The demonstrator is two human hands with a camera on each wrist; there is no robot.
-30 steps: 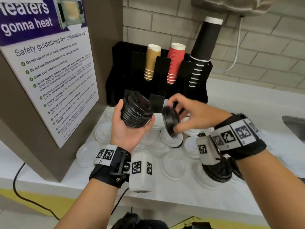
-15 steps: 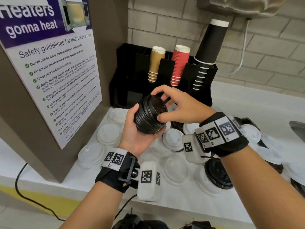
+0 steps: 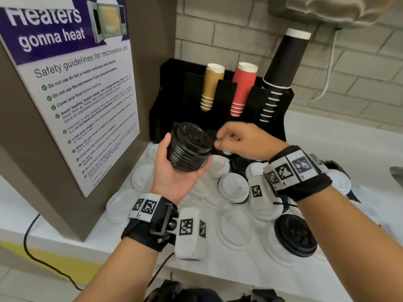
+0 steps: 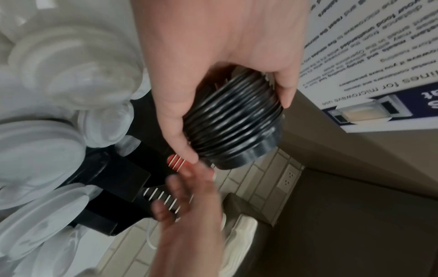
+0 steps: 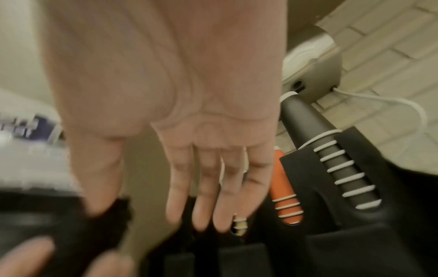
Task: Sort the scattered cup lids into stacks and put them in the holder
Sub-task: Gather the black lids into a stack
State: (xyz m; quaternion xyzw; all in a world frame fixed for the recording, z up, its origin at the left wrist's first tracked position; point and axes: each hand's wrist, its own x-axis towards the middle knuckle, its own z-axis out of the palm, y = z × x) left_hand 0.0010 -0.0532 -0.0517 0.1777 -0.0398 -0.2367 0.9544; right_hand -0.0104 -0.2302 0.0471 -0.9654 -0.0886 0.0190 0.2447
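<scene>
My left hand (image 3: 177,178) grips a stack of black lids (image 3: 188,147) from below, tilted, just in front of the black holder (image 3: 220,92). The left wrist view shows thumb and fingers curled round the ribbed stack (image 4: 234,123). My right hand (image 3: 237,140) hovers just right of the stack's top with relaxed fingers and holds nothing; the right wrist view shows its fingers (image 5: 213,187) straight. White lids (image 3: 234,188) and clear lids (image 3: 235,227) lie scattered on the counter below. A black lid (image 3: 295,235) sits on a white lid stack at the right.
The holder carries tan cups (image 3: 210,90), red cups (image 3: 241,90) and black cups (image 3: 281,73). A brown cabinet with a microwave poster (image 3: 72,94) walls off the left. A sink edge (image 3: 398,173) shows at far right, and a black cord (image 3: 32,247) hangs over the counter's front.
My right hand brought a black lid over, set it on top of the stack in my left hand, then let go and drew slightly right. The left hand kept the stack.
</scene>
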